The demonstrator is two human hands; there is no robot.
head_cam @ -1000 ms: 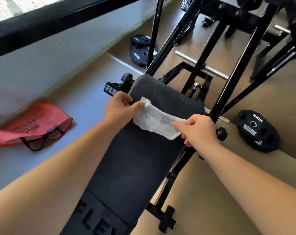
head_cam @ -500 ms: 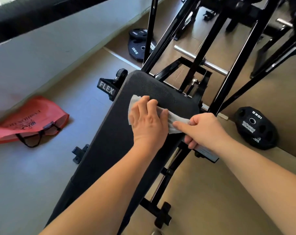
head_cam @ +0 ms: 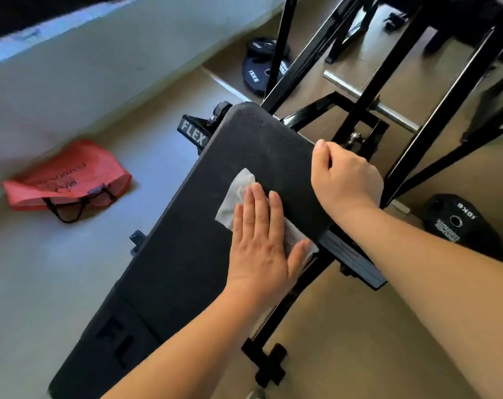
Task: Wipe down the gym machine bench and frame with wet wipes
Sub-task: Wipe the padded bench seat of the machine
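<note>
Left hand (head_cam: pixel 258 243) lies flat, fingers straight and close together, palm pressing the wet wipe (head_cam: pixel 238 191) onto the bench (head_cam: pixel 187 240). A flat palm spreads the pressure, so more of the sheet touches the pad on each pass. The wipe sits on the upper half of the pad towards its right edge, and its crumpled far corner pokes out past the fingertips. Right hand (head_cam: pixel 345 180) is at the pad's right edge with fingers curled and thumb up top. Cannot tell whether it grips the edge or holds nothing (the fingertips are hidden behind the hand), but it is probably there to brace the body while the other hand scrubs. The bench pad is dark and textured, runs away from the person at a slant, and has "FL" lettering showing near its close end. A FLEX label plate (head_cam: pixel 192 133) sits at the far left corner. The black frame (head_cam: pixel 368 90) uprights rise just beyond the pad's head end, with a chrome bar (head_cam: pixel 394 115) crossing behind them. Judging by this, the wiping is on the pad and the frame is not yet done. On the floor (head_cam: pixel 359 326) a 10 kg weight plate (head_cam: pixel 457 223) lies to the right and a 15 kg plate (head_cam: pixel 256 70) farther back. A red bag (head_cam: pixel 71 180) lies to the left, well apart from the bench.
</note>
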